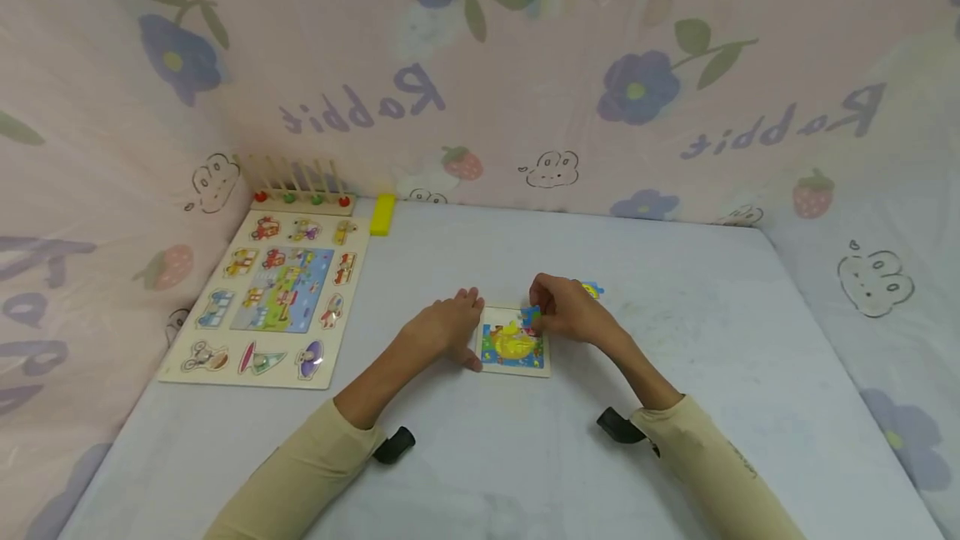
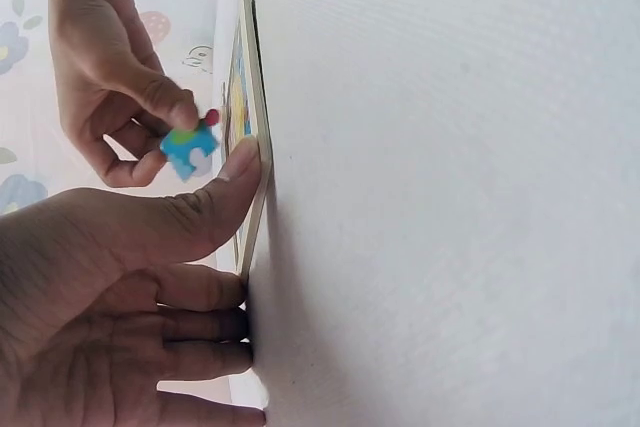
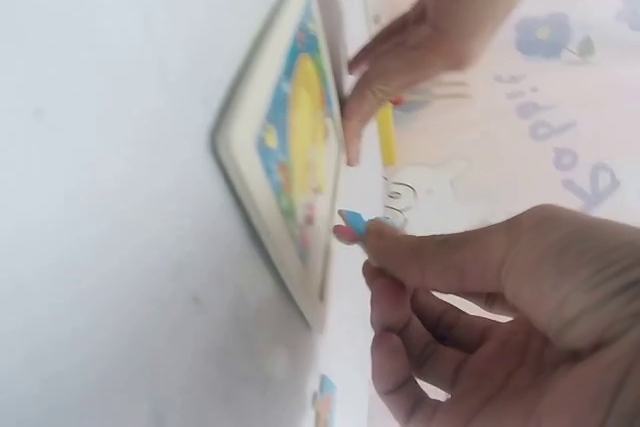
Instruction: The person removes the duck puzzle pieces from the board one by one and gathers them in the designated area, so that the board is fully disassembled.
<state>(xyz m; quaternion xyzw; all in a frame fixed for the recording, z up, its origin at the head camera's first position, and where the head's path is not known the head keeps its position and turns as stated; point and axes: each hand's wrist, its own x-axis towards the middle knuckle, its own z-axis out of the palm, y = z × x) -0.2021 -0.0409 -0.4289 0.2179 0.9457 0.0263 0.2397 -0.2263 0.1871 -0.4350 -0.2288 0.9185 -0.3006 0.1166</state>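
A small square jigsaw puzzle (image 1: 513, 344) lies flat in its pale wooden tray (image 1: 517, 371), showing a yellow figure on blue and green. My left hand (image 1: 446, 327) rests at the tray's left side, thumb on its edge and fingers fairly straight, as the left wrist view shows. Between thumb and fingers my right hand (image 1: 567, 308) pinches a blue puzzle piece (image 2: 188, 150) with a pink knob, tilted above the tray's upper right part. Beyond the right hand another blue and yellow puzzle piece (image 1: 592, 289) lies on the table, partly hidden by the hand.
A large wooden picture board (image 1: 339, 361) with vehicle and toy shapes lies on the left. Behind it stands a pegged wooden rack (image 1: 300, 205) with red and green beads, beside a yellow block (image 1: 382, 215). Patterned cloth (image 1: 495, 90) walls the white table's back and sides.
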